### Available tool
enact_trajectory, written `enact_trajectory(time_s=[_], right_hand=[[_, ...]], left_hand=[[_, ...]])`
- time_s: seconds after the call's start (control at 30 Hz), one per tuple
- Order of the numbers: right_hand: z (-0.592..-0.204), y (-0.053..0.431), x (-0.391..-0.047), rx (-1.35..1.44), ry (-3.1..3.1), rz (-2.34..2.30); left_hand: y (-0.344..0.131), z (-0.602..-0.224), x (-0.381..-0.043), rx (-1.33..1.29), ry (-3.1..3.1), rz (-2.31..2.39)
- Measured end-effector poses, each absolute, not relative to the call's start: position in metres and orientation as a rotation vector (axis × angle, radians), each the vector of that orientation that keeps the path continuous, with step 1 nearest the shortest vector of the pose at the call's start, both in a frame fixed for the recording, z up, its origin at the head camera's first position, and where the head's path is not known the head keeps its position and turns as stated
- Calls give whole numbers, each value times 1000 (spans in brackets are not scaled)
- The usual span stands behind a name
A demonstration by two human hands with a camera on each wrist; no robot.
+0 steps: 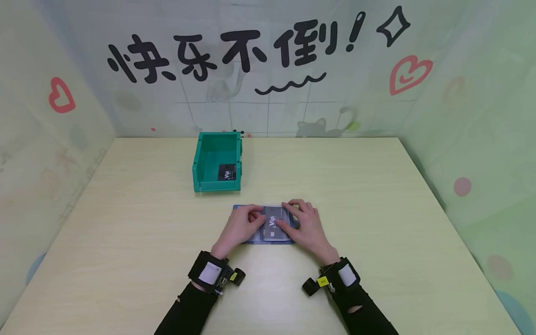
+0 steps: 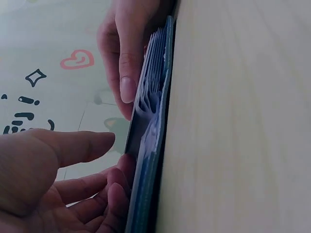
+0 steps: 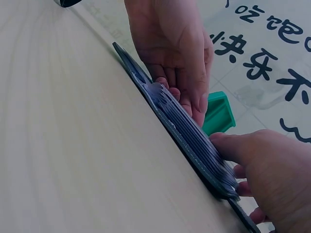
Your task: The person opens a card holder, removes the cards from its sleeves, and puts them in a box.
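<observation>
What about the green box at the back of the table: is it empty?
No, the head view shows a dark card marked "Vip" inside the green box.

A pale wood-grained counter (image 1: 125, 242) meets a printed backdrop (image 1: 159, 111), where black Chinese lettering (image 1: 240, 35) runs above a wavy line (image 1: 291, 84). A grey cat shape (image 1: 316, 129) shows beyond the far edge. Towards the right, a reddish heart (image 1: 410, 75) lies below a four-pointed star (image 1: 392, 26)
</observation>
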State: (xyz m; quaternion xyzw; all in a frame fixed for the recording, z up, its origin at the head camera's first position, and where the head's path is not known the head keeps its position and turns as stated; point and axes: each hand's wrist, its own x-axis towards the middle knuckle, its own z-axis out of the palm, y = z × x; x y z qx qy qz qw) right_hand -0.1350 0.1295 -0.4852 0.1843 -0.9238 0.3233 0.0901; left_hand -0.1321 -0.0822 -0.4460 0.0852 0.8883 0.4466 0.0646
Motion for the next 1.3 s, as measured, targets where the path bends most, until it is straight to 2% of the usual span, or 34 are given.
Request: enact_trajectory(time_s=[0.73,1.3], right_hand=[[-481,125,-135,544,-2784,941],[-483,126,-134,550,-2781,909]], left_hand=[[-85,-450,-139,167,2626,1471],[-83,-446,-136,138,2587,1349]])
